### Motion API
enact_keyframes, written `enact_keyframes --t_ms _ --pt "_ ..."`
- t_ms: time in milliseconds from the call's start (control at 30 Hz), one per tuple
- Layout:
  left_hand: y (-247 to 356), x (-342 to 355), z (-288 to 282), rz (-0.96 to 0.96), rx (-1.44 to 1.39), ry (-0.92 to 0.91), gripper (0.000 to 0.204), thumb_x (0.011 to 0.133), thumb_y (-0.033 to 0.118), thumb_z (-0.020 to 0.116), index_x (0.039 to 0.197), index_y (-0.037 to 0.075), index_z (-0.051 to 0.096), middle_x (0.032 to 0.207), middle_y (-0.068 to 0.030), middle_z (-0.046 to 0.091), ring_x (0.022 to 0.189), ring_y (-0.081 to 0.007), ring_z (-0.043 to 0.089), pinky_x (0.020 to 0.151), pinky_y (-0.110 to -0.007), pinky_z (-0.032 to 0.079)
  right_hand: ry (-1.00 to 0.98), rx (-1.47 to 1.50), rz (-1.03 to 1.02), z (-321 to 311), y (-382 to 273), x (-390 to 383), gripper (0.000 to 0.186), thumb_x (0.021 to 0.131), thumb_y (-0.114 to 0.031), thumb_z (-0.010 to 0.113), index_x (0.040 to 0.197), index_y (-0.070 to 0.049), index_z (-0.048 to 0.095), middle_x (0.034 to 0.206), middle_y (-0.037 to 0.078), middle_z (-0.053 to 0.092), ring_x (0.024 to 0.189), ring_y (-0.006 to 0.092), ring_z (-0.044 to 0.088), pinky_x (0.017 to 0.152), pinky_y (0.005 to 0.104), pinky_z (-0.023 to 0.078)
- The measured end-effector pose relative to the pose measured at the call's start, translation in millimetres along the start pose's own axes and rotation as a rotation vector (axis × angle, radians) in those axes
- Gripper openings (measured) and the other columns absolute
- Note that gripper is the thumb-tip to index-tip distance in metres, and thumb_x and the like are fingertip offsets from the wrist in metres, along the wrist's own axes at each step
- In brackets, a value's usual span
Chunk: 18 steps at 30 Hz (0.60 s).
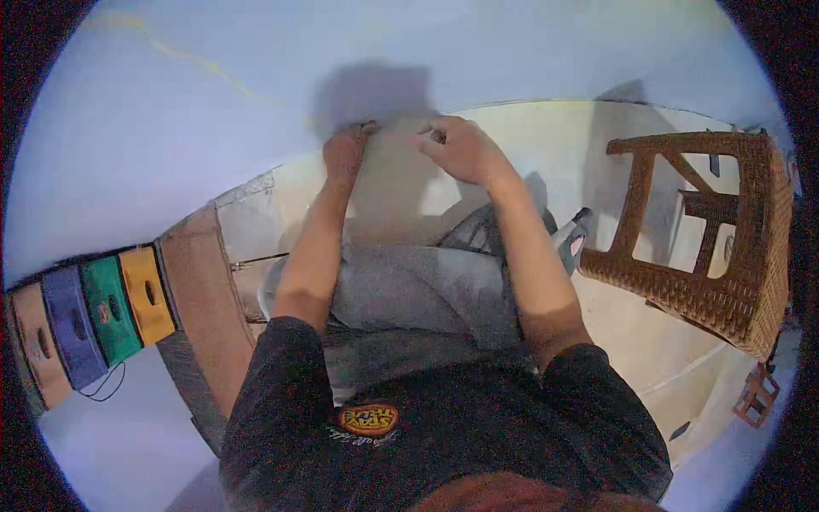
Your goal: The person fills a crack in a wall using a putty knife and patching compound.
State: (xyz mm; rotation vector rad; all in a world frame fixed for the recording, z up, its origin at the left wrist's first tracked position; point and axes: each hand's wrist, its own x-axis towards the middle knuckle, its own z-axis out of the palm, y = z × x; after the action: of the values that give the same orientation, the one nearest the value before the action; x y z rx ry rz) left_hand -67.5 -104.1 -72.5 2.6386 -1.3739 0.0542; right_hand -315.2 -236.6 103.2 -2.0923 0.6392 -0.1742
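Both arms reach forward over my grey-clothed legs toward the base of a pale wall. My left hand is closed, its fingers curled, with a small dark bit showing at the fingertips that is too small to name. A short gap away, my right hand is held in a pinch, thumb against fingers. Its fingertips are slightly blurred, and whatever sits between them, if anything, is hidden. The hands do not touch each other. Their shadow falls on the wall just beyond them.
At the right, a brown woven-pattern plastic stool lies tipped over, with a smaller brown lattice piece below it. On the left stands a row of coloured drawers, beside a brown board. A thin dark cable hangs near the drawers.
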Motion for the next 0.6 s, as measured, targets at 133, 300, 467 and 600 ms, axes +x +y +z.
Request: enact_keyframes --t_ms 133,300,467,600 --pt "12.3 0.7 -12.0 -0.044 -0.003 -0.084 0.037 0.099 0.049 0.046 0.111 0.024 0.071 0.106 -0.0094 0.070 0.090 -0.0334 0.068 0.077 -0.047 0.055 0.021 -0.048 0.030 -1.9 -0.6 -3.0 0.047 0.089 -0.043 0.066 0.106 0.001 0.069 0.085 0.019 0.068 0.077 0.0283 0.065 0.074 0.0399 0.051" --pt "12.4 -0.1 -1.4 0.029 -0.059 0.052 0.045 0.097 0.052 0.049 0.106 0.015 0.073 0.090 -0.0139 0.072 0.085 -0.0342 0.069 0.073 -0.048 0.055 0.099 -0.023 -0.024 3.5 9.6 -0.3 0.048 0.089 -0.044 0.066 0.102 0.002 0.069 0.079 0.017 0.067 0.072 0.0276 0.062 0.071 0.0393 0.049" --pt "-11.3 0.0 14.7 0.024 0.028 0.067 0.048 0.099 0.054 0.042 0.108 0.018 0.073 0.095 -0.0147 0.072 0.087 -0.0344 0.069 0.074 -0.048 0.055 0.069 0.014 -0.070 0.8 -2.1 -0.5 0.047 0.089 -0.044 0.066 0.102 0.001 0.069 0.079 0.016 0.065 0.072 0.0234 0.061 0.068 0.0378 0.049" --pt "10.4 -6.1 4.9 0.063 -0.028 -0.010 0.046 0.101 0.053 0.038 0.111 0.025 0.072 0.104 -0.0125 0.071 0.093 -0.0344 0.068 0.080 -0.046 0.054 0.024 0.045 0.027 -2.4 0.0 -3.3 0.044 0.089 -0.041 0.066 0.105 0.000 0.070 0.079 0.014 0.065 0.072 0.0217 0.060 0.068 0.0368 0.049"
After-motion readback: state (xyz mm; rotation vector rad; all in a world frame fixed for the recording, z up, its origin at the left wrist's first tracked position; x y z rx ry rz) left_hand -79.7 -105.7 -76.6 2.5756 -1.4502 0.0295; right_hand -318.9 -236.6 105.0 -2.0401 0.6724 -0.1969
